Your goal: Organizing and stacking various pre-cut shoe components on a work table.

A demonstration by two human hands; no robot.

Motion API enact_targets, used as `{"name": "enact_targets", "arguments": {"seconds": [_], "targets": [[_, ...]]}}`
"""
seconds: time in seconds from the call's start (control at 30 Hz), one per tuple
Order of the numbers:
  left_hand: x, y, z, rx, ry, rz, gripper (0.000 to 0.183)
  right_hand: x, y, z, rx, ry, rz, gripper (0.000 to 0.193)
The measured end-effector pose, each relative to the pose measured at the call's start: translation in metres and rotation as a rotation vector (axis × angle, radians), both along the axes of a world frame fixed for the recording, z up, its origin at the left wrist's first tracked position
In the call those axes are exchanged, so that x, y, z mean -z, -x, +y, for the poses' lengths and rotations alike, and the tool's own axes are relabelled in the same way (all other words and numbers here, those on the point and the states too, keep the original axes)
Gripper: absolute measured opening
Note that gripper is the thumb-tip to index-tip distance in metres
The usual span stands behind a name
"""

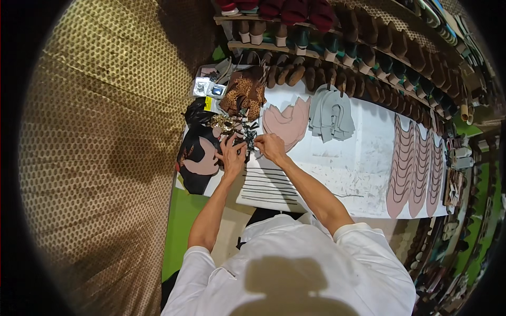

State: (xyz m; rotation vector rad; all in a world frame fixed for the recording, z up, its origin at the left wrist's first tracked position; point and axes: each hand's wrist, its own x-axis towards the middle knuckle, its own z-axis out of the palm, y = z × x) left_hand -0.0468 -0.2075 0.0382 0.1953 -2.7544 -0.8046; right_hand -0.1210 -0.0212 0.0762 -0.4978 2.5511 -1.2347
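Observation:
My left hand (232, 156) rests at the edge of a heap of small parts, its fingers bent and spread apart. My right hand (271, 147) is closed in a pinch at the other side of the heap; what lies between its fingertips is too small to make out. Between the two hands is a tangle of small shiny black pieces (250, 136). Gold-coloured bits (225, 122) lie just beyond. Several thin dark strips (270, 185) lie in parallel rows on a white sheet nearer to me.
Pink cut pieces (287, 126) and grey ones (331, 116) lie to the right; scalloped, dark-edged pink pieces (410, 174) overlap in columns farther right. At the left are a pink piece on black material (203, 158) and leopard-print material (245, 92). Shelves of shoes (342, 50) line the back.

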Motion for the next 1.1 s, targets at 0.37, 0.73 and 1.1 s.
{"name": "enact_targets", "arguments": {"seconds": [0.37,0.73,1.1], "targets": [[0.008,0.026,0.044,0.096,0.022,-0.069,0.01,0.047,0.042,0.1,-0.102,-0.459,0.327,0.012],[0.025,0.036,0.12,0.228,0.052,-0.165,0.023,0.05,0.089,0.115,-0.403,-0.435,0.295,0.013],[0.024,0.059,0.16,0.224,0.186,-0.328,0.042,-0.01,0.165,0.108,-0.133,-0.359,0.607,0.019]]}}
